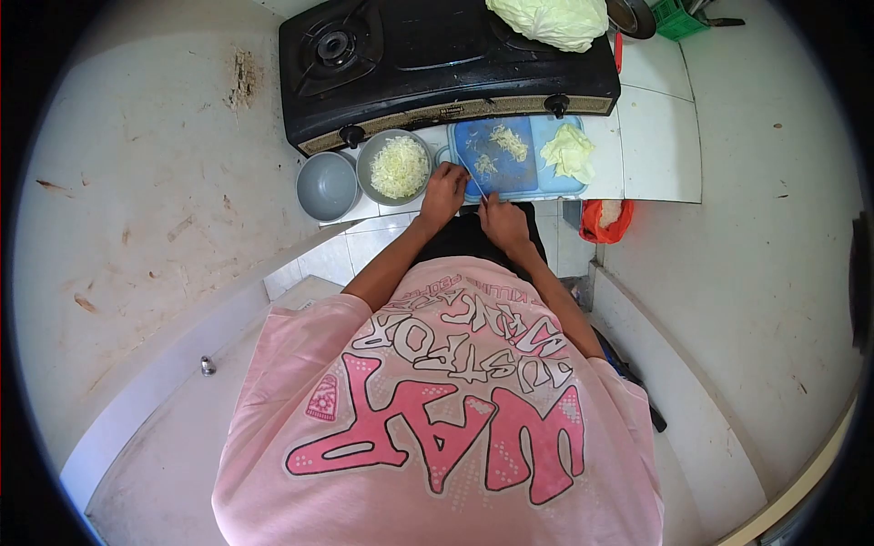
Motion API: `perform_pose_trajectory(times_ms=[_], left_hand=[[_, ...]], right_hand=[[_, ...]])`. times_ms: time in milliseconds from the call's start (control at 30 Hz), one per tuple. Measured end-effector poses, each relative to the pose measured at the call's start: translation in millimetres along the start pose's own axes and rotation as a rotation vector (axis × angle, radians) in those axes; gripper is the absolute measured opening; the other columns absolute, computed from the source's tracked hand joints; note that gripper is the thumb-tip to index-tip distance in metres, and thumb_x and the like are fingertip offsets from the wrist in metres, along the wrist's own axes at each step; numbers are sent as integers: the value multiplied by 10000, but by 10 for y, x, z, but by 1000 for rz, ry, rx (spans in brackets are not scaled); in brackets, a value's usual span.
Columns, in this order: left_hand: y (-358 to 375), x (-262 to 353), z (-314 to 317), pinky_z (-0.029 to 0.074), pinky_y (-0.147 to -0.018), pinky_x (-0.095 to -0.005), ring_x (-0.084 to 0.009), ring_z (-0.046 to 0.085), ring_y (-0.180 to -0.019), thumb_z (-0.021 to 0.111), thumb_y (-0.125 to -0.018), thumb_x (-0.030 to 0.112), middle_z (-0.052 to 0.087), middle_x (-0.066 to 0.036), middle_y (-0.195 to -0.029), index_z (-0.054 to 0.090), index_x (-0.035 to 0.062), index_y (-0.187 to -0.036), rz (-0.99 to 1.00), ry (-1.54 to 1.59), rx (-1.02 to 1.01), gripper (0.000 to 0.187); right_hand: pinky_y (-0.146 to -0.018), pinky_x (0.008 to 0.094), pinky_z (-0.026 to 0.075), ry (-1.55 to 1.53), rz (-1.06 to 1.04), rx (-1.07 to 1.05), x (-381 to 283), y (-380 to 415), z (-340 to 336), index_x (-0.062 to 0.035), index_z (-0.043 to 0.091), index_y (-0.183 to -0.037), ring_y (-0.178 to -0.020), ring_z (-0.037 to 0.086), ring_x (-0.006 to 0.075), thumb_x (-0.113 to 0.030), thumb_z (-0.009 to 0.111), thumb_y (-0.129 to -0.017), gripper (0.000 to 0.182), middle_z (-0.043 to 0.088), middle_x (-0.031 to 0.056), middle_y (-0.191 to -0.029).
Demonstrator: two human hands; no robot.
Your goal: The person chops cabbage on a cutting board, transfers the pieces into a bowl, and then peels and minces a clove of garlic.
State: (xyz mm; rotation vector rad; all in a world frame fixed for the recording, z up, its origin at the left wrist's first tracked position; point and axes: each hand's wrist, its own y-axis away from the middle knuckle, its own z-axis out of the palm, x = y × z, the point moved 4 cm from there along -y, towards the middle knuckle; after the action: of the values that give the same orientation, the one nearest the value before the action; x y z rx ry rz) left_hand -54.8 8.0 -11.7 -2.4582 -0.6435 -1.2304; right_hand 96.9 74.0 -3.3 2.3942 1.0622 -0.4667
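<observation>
In my right hand (503, 223) is a knife (474, 175), its thin blade pointing up and left over the near left part of the blue cutting board (546, 185). My left hand (444, 193) is at the board's left edge, beside the blade, fingers curled together; what they hold, if anything, is hidden. Shredded cabbage (508, 142) lies in small heaps on the darker part of the board. A loose cabbage leaf (568, 153) rests on the lighter right part. Just left of my left hand stands a grey bowl (363, 173) filled with chopped cabbage (399, 167).
A second grey bowl (326, 187) stands further left. Behind the board is a black two-burner gas stove (437, 73) with a large cabbage (557, 20) on its right side. A red bag (604, 221) sits below the counter's right front edge. Walls close in on both sides.
</observation>
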Motion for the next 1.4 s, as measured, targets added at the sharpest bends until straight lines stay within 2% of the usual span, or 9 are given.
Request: perform_pose_trajectory(times_ms=[533, 633, 733, 1033, 1333, 1400], left_hand=[[22, -49, 36, 537, -744, -456, -380, 656, -839, 678, -864, -17, 634, -200, -941, 686, -15, -953, -26, 58, 17, 89], [32, -23, 16, 542, -745, -450, -373, 660, -846, 676, -856, -24, 637, -196, -943, 687, -11, -953, -14, 60, 25, 99], [50, -25, 7, 542, -741, -451, -374, 661, -848, 675, -851, -28, 639, -194, -946, 689, -8, -951, -5, 50, 23, 104], [36, 28, -10, 536, -727, -459, -386, 661, -840, 671, -851, -26, 639, -200, -939, 687, -15, -939, 9, 4, 27, 90], [35, 14, -4, 532, -752, -463, -386, 656, -844, 657, -859, -35, 644, -193, -921, 686, -15, -942, -63, 38, 17, 90], [36, 22, 1, 530, -761, -465, -387, 652, -853, 655, -863, -34, 644, -192, -929, 686, -16, -943, -53, 21, 15, 88]], right_hand=[[-592, 517, 576, 27, -13, -2, 60, 27, 58, 25, 577, -944, -636, 698, 427, -308, 531, -1014, 343, 676, 251, -680], [-586, 513, 576, -1, 37, 37, 24, -59, 38, 23, 577, -951, -632, 698, 424, -315, 534, -1012, 346, 675, 249, -677], [-594, 505, 583, 40, 8, 46, 9, -97, 8, 7, 583, -937, -639, 709, 404, -306, 542, -1004, 323, 687, 225, -688], [-569, 504, 575, 0, -33, 45, -15, 8, 44, 19, 583, -919, -615, 693, 420, -302, 536, -1012, 337, 670, 240, -662], [-580, 499, 579, 44, -30, 38, -8, -52, 69, 11, 580, -922, -617, 700, 407, -290, 565, -994, 310, 678, 233, -669], [-613, 506, 585, 53, -9, -4, 30, 23, 27, 9, 587, -940, -665, 713, 406, -296, 549, -999, 313, 690, 239, -706]])
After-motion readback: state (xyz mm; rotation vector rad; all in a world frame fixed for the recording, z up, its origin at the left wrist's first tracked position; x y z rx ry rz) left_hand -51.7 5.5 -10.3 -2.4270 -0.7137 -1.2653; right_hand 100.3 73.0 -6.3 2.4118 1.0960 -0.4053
